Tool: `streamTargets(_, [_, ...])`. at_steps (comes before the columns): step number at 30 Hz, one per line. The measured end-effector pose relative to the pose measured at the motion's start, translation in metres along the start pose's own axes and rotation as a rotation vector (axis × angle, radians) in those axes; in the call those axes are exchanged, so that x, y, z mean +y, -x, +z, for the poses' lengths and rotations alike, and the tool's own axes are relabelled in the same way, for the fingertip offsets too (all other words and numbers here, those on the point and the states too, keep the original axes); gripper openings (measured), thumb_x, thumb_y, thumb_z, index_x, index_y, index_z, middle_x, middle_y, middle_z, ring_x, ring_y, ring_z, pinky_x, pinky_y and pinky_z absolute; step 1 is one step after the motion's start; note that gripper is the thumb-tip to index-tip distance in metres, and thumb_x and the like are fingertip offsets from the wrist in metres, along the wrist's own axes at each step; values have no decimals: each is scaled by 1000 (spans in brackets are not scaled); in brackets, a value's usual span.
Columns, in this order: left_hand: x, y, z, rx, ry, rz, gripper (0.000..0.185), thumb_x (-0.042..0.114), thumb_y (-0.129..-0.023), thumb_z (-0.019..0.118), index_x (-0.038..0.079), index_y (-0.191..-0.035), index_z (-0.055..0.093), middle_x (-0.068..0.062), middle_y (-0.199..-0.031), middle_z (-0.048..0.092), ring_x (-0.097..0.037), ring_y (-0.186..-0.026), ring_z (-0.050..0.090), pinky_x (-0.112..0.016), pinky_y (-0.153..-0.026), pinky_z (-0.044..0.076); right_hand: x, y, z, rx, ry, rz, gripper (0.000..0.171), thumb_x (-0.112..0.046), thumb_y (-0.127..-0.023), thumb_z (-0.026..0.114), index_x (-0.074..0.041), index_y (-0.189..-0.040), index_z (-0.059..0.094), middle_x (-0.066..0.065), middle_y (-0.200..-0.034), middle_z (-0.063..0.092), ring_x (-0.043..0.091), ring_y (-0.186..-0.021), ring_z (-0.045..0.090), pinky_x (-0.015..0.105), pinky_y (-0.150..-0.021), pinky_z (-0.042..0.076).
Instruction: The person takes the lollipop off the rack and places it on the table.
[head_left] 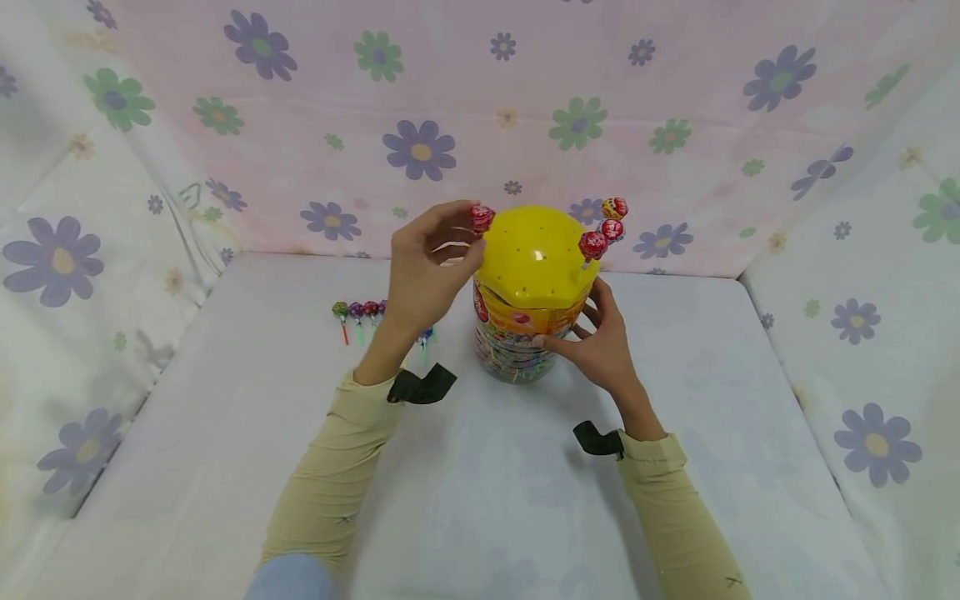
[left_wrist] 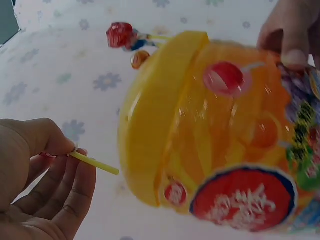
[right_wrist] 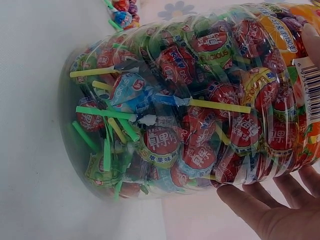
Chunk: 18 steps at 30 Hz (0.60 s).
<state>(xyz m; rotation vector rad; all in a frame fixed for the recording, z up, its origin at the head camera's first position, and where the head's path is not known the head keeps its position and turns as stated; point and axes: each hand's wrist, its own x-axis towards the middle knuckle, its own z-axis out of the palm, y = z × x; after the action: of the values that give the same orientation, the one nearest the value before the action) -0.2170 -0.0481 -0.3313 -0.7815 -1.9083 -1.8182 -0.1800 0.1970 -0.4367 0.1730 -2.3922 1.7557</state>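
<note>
My left hand (head_left: pixel 426 275) pinches a red-wrapped lollipop (head_left: pixel 482 218) beside the left edge of a yellow domed lid (head_left: pixel 534 242) dotted with small holes. In the left wrist view the lollipop's yellow stick (left_wrist: pixel 96 163) points toward the lid, apart from it, while its head is mostly hidden by the fingers. The lid sits on a clear ribbed jar (right_wrist: pixel 165 115) packed with wrapped lollipops. On the jar's right side, my right hand (head_left: pixel 603 346) grips it with the thumb across the front. Several lollipops (head_left: pixel 592 244) stick out of the lid's right side.
A row of lollipops (head_left: pixel 356 310) lies on the white table (head_left: pixel 510 483) to the left of the jar, partly hidden behind my left hand and wrist. Flowered cloth (head_left: pixel 465 108) rises behind the table and along both sides. Dark bands (head_left: pixel 422 385) are on my wrists.
</note>
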Motion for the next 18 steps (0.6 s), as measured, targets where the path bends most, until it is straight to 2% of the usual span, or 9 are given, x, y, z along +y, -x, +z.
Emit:
streamTargets(5, [-18,19,-33,61,-58,-125,37,-5,-89,71,-6,-126,66,-23,-113,69,-11,-91,70,-21,-82,61,0,0,-1,-7,-16,-16,94,-10,-82,86,-20,-157,31,5,-156,40,34,-142,45,57,-108,47])
streamTargets(10, [-40,39,-62,64,-98,-258,37,-4,-90,71,-5,-127,66,-25,-114,69,-6,-89,70,-17,-79,59,0,1,-1,-15,-38,-33,91,-8,-83,85,-18,-157,31,5,-155,41,33,-141,45,58,-109,46])
streamTargets(13, [-57,55,-78,69,-163,-322,38,-4,-90,71,-6,-128,65,-26,-115,69,-3,-88,68,-14,-78,58,0,1,-1,-18,-40,-31,91,-8,-83,84,-17,-157,31,6,-156,40,33,-142,45,58,-109,45])
streamTargets(16, [-71,73,-92,74,-245,-383,39,-2,-91,71,-7,-129,64,-28,-113,68,-7,-86,68,-10,-75,55,0,1,-1,-19,-41,-28,92,-8,-83,84,-18,-157,30,6,-156,40,33,-142,45,58,-109,46])
streamTargets(18, [-79,84,-100,71,-279,-432,39,-2,-91,70,-7,-129,64,-29,-111,68,-16,-88,69,-9,-74,54,0,0,0,-18,-42,-28,92,-8,-83,84,-18,-157,30,5,-156,40,33,-142,45,58,-109,46])
